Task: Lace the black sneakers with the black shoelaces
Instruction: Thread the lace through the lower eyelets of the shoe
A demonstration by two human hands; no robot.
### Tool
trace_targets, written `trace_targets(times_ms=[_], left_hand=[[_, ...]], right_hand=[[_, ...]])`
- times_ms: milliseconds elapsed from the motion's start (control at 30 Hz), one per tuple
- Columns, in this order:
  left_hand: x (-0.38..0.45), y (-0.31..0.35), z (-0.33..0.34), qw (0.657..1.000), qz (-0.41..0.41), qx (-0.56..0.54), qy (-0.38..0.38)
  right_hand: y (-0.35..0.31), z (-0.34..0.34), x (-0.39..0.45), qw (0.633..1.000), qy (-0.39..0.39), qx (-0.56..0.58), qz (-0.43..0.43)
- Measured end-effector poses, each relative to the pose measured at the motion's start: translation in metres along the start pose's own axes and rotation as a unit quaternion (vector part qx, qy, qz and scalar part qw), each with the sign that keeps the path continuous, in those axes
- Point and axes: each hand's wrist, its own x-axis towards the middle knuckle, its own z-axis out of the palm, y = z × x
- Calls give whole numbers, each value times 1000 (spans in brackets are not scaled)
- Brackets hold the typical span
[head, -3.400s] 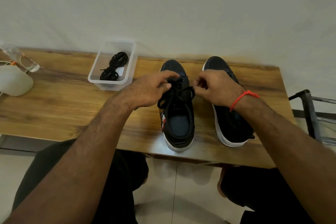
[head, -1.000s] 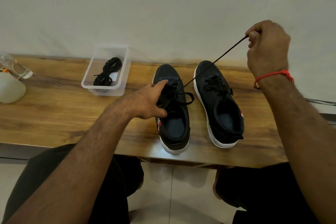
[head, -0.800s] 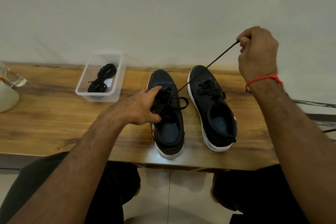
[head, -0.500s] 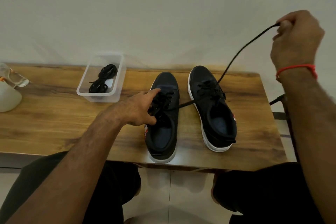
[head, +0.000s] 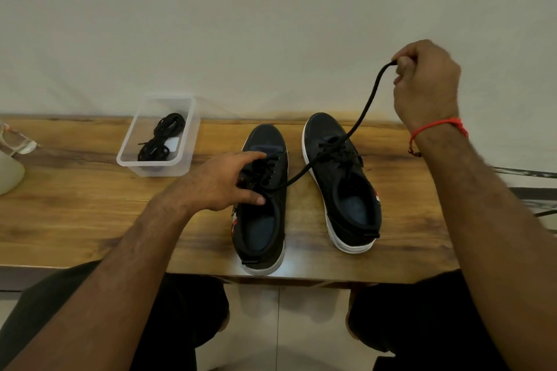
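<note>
Right grip (head: 425,84) pinches shoelace (head: 366,108); left grip (head: 224,181) spread on sneaker (head: 262,199); tub (head: 184,159) w/ spare laces (head: 162,138).

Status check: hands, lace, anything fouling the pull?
Left hand braces left sneaker at the eyelets. Right hand raised, pinching shoelace end. Lace slack, draped across right sneaker. Spare laces in tub, clear of the pull.
</note>
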Motion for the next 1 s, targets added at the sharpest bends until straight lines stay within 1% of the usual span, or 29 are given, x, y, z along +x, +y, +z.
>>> trace_targets(times_ms=[133, 233, 333, 367, 433, 500, 567, 633, 700, 767, 867, 1000], left_hand=[[1, 7, 5, 997, 10, 38, 70], [1, 14, 13, 993, -3, 5, 116], [1, 21, 19, 987, -11, -16, 159], [2, 21, 19, 988, -10, -17, 153], [1, 18, 13, 993, -5, -35, 111], [0, 13, 6, 995, 7, -69, 75], [-1, 9, 2, 994, 11, -91, 62], [1, 6, 1, 993, 10, -94, 65], [3, 5, 0, 992, 2, -96, 79], [5, 5, 2, 992, 1, -84, 98], [5, 7, 5, 992, 18, -59, 110], [3, 8, -1, 991, 12, -56, 117]], right_hand=[[-7, -1, -7, 1000, -18, 22, -13], [-18, 1, -18, 996, -39, 77, -28], [-36, 10, -33, 987, -80, 131, -41], [-43, 13, -38, 984, -94, 145, -45], [-53, 22, -48, 978, -123, 154, -60], [-56, 32, -57, 974, -170, 118, -92], [-54, 41, -64, 966, -217, 57, -126], [-55, 46, -70, 961, -233, 18, -149], [-59, 49, -76, 952, -253, 21, -171], [-64, 50, -82, 932, -313, 25, -181], [-65, 55, -91, 906, -387, -3, -174], [-65, 60, -96, 887, -437, 4, -149]])
